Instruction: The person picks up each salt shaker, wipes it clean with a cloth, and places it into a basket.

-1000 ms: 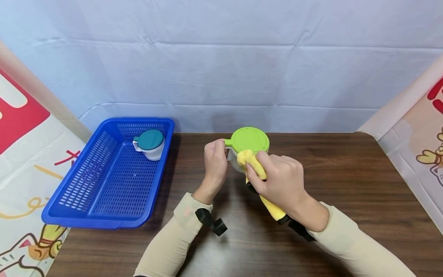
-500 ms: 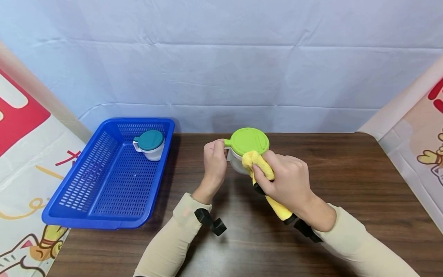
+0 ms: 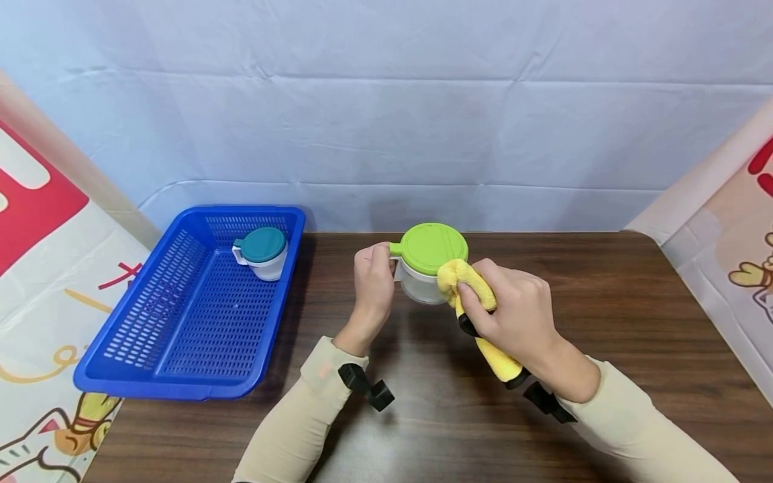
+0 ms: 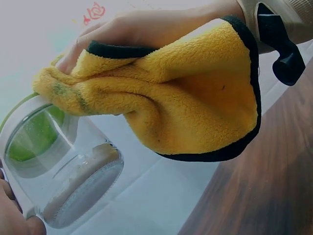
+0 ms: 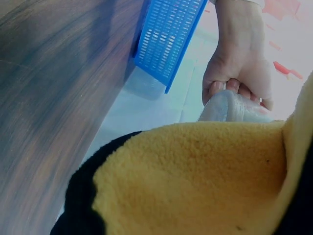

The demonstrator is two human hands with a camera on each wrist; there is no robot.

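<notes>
A clear jar (image 3: 419, 287) with a bright green lid (image 3: 433, 248) is gripped by its side handle in my left hand (image 3: 372, 285). In the left wrist view the jar (image 4: 63, 171) looks see-through, with a pale layer at its base. My right hand (image 3: 513, 308) holds a bunched yellow cloth (image 3: 465, 282) with black edging against the jar's right side, near the lid's rim. The cloth (image 4: 195, 98) hangs down below that hand in the left wrist view. Most of the jar is hidden behind the cloth (image 5: 195, 171) in the right wrist view.
To the left stands a blue plastic basket (image 3: 266, 349) with slotted walls. Inside its far right corner sits a similar jar with a teal lid (image 3: 264, 244). A pale sheet (image 3: 386, 134) hangs behind the brown wooden table (image 3: 604, 322), with printed sheets at both sides.
My right hand and the cloth have slid to the right along the jar, showing more of its front. The left hand and jar have barely shifted.
</notes>
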